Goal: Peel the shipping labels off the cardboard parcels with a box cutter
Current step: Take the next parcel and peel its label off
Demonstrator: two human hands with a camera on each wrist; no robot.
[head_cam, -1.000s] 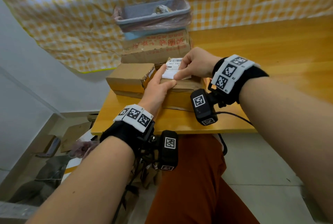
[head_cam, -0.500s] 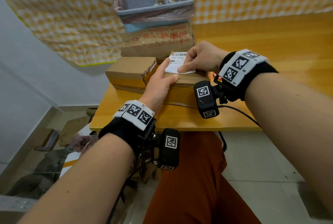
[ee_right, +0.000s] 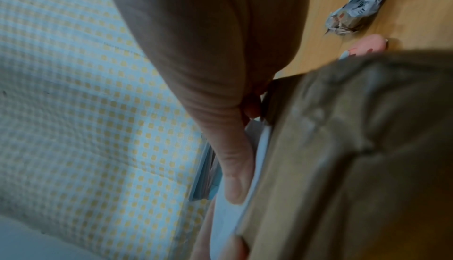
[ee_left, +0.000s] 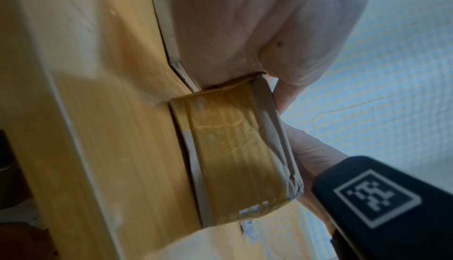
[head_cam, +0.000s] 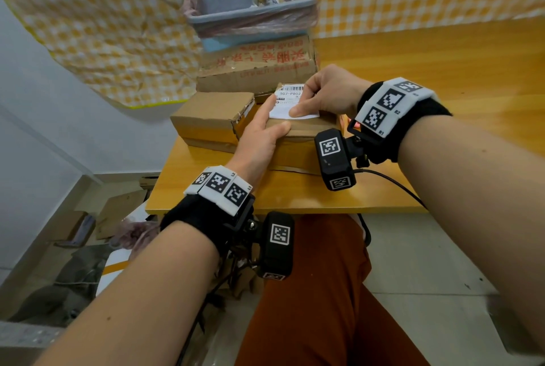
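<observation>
Left parcel [head_cam: 212, 118] lies on the table [head_cam: 295, 191], untouched, just beside the worked parcel [head_cam: 306, 129]. The left hand [head_cam: 259, 135] grips that parcel's near-left corner, thumb on the top edge, fingers along its left side. The shipping label [head_cam: 287, 101] lies flat on the parcel top, long axis running away from the person. The right hand [head_cam: 327, 94] is on it, thumb pressing the near edge and fingers curled at the far right edge; whether a corner is lifted cannot be told. A pink object, possibly the box cutter [ee_right: 367, 46], lies on the table beyond the parcel, in neither hand. A printed box [head_cam: 259, 68] and bin [head_cam: 250, 12] stand directly behind.
</observation>
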